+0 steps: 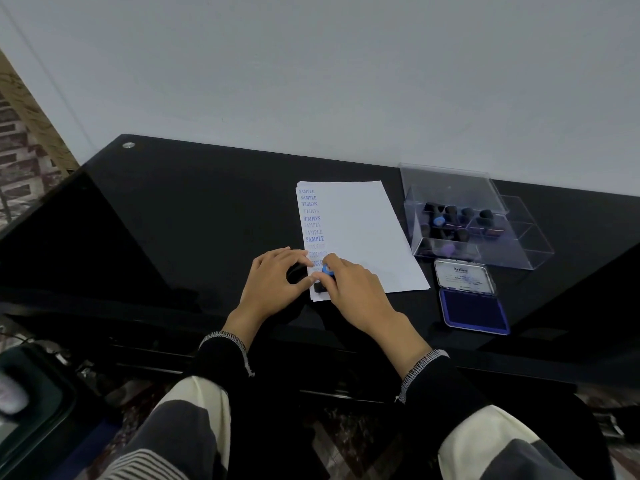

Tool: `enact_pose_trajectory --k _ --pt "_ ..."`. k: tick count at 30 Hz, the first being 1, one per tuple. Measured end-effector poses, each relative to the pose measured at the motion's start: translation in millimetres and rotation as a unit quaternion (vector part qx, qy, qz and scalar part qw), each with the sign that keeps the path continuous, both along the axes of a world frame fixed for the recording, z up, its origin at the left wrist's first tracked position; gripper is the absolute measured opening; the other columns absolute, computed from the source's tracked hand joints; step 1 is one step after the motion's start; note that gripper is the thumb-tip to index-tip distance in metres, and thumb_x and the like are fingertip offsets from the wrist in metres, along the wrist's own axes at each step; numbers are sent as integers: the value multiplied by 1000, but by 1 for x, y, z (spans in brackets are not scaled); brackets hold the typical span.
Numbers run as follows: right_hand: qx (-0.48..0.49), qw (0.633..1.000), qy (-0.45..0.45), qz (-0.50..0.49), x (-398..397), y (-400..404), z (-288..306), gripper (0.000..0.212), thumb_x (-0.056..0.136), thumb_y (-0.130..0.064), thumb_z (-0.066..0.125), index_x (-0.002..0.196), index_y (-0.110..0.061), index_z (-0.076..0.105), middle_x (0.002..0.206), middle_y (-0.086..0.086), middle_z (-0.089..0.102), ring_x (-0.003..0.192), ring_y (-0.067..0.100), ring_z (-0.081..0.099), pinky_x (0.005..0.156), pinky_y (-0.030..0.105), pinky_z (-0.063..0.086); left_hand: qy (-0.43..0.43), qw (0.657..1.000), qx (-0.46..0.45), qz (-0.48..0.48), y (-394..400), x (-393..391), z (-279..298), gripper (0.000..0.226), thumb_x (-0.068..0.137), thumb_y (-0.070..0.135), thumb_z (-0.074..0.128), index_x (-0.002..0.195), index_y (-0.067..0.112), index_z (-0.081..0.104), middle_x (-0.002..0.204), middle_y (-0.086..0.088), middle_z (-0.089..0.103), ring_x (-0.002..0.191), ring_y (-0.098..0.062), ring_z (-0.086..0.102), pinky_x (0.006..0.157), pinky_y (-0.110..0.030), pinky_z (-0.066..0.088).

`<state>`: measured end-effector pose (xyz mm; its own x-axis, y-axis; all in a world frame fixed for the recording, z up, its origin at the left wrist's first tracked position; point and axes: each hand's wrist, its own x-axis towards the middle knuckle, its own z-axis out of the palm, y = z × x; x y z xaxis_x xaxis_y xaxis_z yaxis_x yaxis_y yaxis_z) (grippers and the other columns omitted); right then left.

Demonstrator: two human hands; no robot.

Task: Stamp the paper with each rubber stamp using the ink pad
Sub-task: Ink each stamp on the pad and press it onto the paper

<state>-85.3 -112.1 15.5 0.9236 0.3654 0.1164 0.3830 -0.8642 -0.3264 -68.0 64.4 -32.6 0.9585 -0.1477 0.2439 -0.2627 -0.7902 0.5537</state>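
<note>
A white paper (pixel 360 233) lies on the black table (pixel 194 216), with a column of blue stamp marks down its left edge. My right hand (pixel 356 292) grips a black rubber stamp with a blue top (pixel 327 270) and holds it down on the paper's lower left corner. My left hand (pixel 273 284) rests beside it, fingertips on the paper's left edge and thumb touching the stamp's base. The ink pad (pixel 472 308) lies open to the right, its blue pad exposed.
A clear plastic box (pixel 464 220) with its lid raised holds several more stamps, behind the ink pad at the right. A white wall runs along the table's far edge. My legs and a dark object at lower left are below the near edge.
</note>
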Motion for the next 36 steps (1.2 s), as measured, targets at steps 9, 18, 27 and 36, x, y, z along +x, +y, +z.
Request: enact_pose_trajectory --k 9,18,27,36 --pt "58 998 35 -13 -5 2 2 28 101 -40 38 112 -17 49 107 3 63 82 19 57 74 37 53 13 1000 9 -8 2 0 1 54 74 74 38 111 42 61 133 26 51 135 -2 33 109 -28 16" --pt "143 984 109 -9 1 -2 13 27 102 -35 39 102 -13 56 84 3 61 71 17 55 67 31 47 9 1000 17 -9 2 1 -2 48 75 73 41 110 45 59 133 28 50 134 -1 33 108 -26 15" --pt "179 979 95 -24 -2 -1 6 24 100 -32 44 100 -13 60 82 5 65 69 16 56 69 31 50 6 1000 5 -4 2 2 -6 31 82 57 49 109 43 60 132 26 52 134 -2 35 109 -29 17" --pt "153 981 115 -25 10 4 15 26 99 -27 45 92 -6 59 81 10 63 68 20 54 67 34 47 7 1000 9 0 3 2 -6 26 85 52 55 108 43 60 133 25 53 135 -3 35 112 -33 19"
